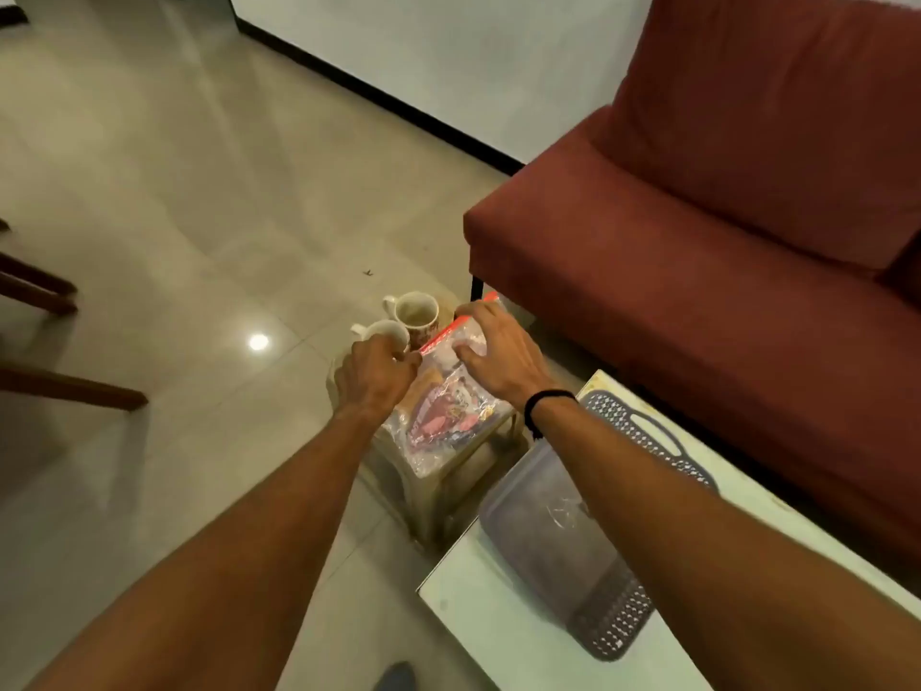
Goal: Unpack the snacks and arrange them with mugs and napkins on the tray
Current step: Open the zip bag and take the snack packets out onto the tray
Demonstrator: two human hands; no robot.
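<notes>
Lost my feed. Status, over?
Both hands, left hand and right hand, gripping snack bag on stool. Mugs behind. Tray empty.

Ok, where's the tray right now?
In the head view the grey perforated tray lies on the white table at lower right, under the right forearm, just right of the stool holding the snack bag and in front of the red sofa.

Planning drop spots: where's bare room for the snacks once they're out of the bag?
The grey tray on the white table is bare. The stool is crowded: two mugs at its far end, the zip bag over the rest, both hands on the bag.
</notes>
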